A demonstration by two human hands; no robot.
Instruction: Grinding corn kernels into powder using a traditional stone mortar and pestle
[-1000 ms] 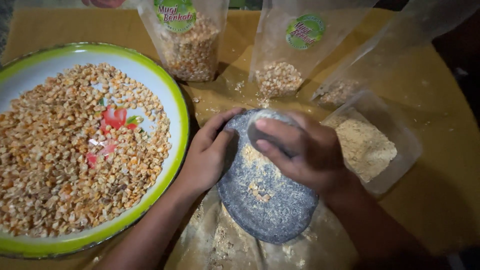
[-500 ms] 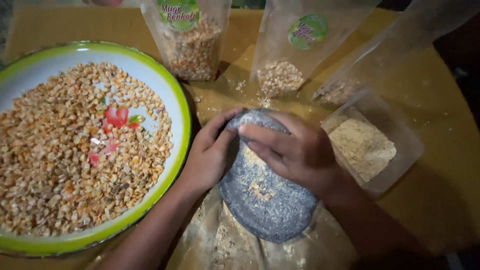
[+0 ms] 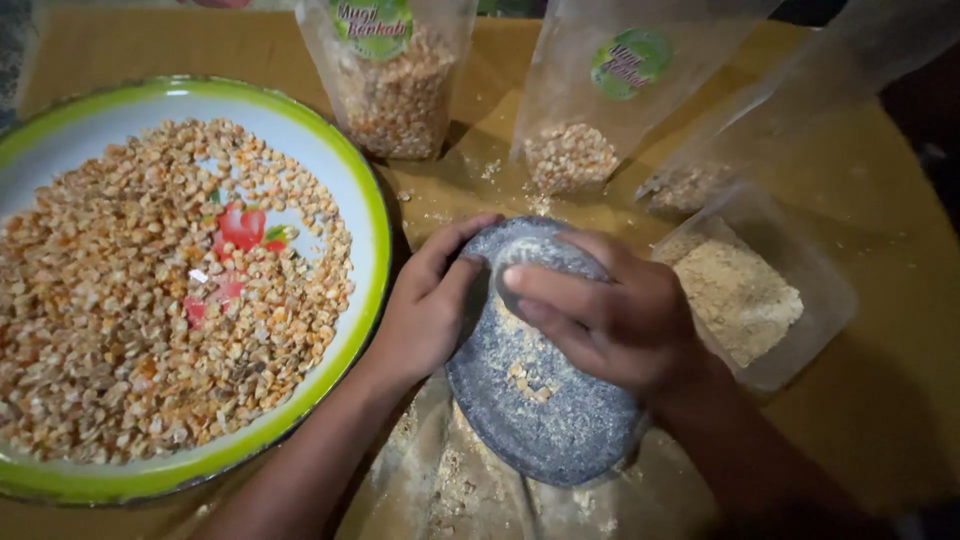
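Both hands worked over a flat grey stone grinding slab (image 3: pixel 545 400) w/ a speckled surface, sitting near the front edge of the yellow-brown counter (image 3: pixel 900 400), roughly mid-width. Left hand (image 3: pixel 425 310) was curled around the slab's left rim, fingers closed on it, steadying. Right hand (image 3: pixel 610 320) was cupped and pressed down on a rounded grey stone pestle (image 3: pixel 500 262) at the slab's far end, fingers wrapped over it.

A few cracked pale kernels (image 3: pixel 525 375) lay on the slab centre, w/ fine dust around them. Judging by that, grinding looked partway done. A clear plastic tub (image 3: pixel 800 260) just right of the slab held only a shallow layer of tan powder (image 3: pixel 740 300), while the large white plate w/ green rim (image 3: pixel 360 190) at the left side was heaped w/ whole orange-yellow kernels (image 3: pixel 130 300), so most looked unground. Three clear pouches (image 3: pixel 395 90) stood along the back edge, partly filled.
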